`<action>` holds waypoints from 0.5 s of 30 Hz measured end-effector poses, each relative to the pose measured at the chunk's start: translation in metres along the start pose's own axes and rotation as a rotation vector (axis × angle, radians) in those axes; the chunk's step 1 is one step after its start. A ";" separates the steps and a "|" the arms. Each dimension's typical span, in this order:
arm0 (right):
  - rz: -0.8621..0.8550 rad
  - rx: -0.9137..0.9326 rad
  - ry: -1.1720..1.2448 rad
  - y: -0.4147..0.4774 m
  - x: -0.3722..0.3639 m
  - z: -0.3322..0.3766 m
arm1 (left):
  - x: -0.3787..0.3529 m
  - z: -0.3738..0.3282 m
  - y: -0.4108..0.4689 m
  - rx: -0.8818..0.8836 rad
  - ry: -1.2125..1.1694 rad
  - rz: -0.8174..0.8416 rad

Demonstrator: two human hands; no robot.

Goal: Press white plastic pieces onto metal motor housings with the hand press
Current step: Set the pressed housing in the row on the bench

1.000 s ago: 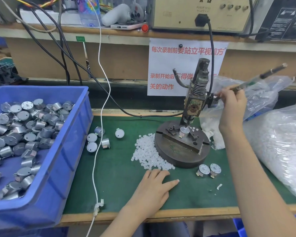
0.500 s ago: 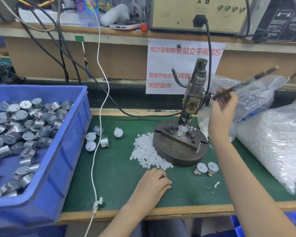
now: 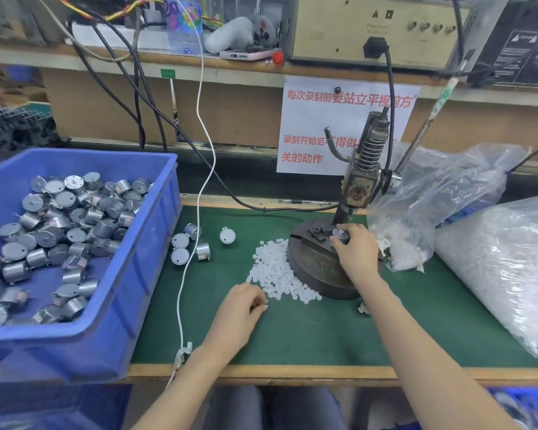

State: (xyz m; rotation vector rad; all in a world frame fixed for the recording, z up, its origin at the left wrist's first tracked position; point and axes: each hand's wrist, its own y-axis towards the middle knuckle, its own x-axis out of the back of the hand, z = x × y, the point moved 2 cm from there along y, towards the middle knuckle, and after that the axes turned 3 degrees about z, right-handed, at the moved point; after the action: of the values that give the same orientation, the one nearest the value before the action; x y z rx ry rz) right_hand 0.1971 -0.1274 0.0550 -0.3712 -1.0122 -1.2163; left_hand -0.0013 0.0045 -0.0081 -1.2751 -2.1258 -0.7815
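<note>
Right of the frame's centre, the right hand point(image 3: 356, 254) is curling its fingers round a small silver cylindrical metal motor housing point(image 3: 340, 236). The housing is sitting in the fixture block on the round base point(image 3: 314, 271) of the dark iron hand press point(image 3: 365, 169). The grip is coming in from the near side and low on the housing's wall, probably so that the top stays uncovered and the part can be seated or lifted straight.

The housing is standing upright. Its short axis is running vertically, in line with the ram directly above it, and its flat face is pointing up. A small white bit is showing on that face, though whether it is pressed home is too small to tell.

The press's long lever point(image 3: 429, 119) is pointing up toward the upper right with no hand on it, so the ram is sitting raised and leaving room under it.

Below centre, the left hand point(image 3: 241, 310) is resting on the green mat point(image 3: 292, 336) at the near edge of the heap of small white plastic pieces point(image 3: 277, 274). Its fingers are curled and its fingertips point(image 3: 260, 302) drawn together. Whether a piece is pinched there I cannot tell, but the hand is lying where the next piece is closest.

A blue plastic crate point(image 3: 149, 262) of more housings is filling the left of the frame.
</note>
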 end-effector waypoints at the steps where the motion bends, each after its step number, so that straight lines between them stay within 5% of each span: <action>1: -0.010 0.025 -0.017 -0.003 0.001 -0.001 | 0.004 0.004 -0.001 0.022 0.007 -0.030; 11: -0.029 0.061 0.288 -0.087 0.009 -0.022 | 0.003 0.011 -0.008 -0.013 0.112 -0.144; 15: -0.019 0.157 0.192 -0.113 0.010 -0.037 | 0.002 0.011 -0.008 -0.028 0.135 -0.165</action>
State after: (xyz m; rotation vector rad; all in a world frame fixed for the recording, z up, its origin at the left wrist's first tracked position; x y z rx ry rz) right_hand 0.1122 -0.2001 0.0133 -0.1194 -0.9390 -1.1569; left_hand -0.0107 0.0105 -0.0159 -1.0390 -2.1359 -0.9426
